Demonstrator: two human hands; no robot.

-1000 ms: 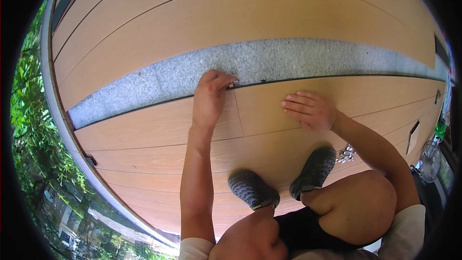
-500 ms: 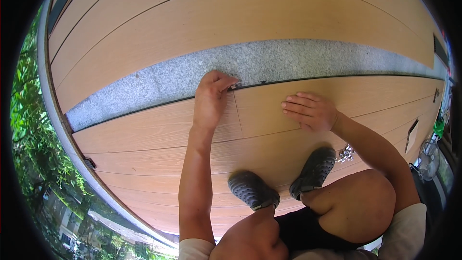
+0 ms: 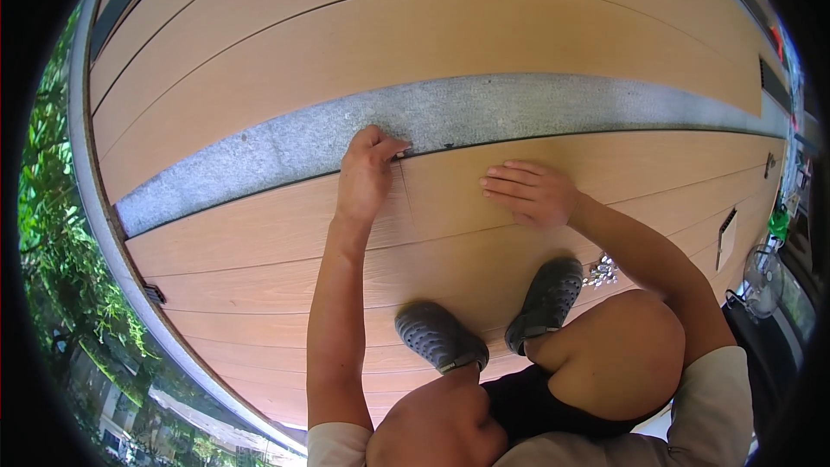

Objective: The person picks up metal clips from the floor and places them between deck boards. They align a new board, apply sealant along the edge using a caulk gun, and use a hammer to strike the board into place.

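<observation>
From afar I see my view shifted, but my left hand still pinches a small metallic piece by the far-left corner of the tan wood-look plank, seemingly unreleased, my open right hand lying flat there.

The floor planks are warm tan, streaked with fine wood grain on the near left and crossed by thin dark seams (they turn pinkish towards the bottom). Between them runs a pale grey stone strip, finely speckled, with a blackish line along its near edge. The clogs are charcoal, patterned with round spots. Silver tints the small metal pieces; beige, the sleeve; black, the shorts; mottled bright and dark green, the foliage.
</observation>
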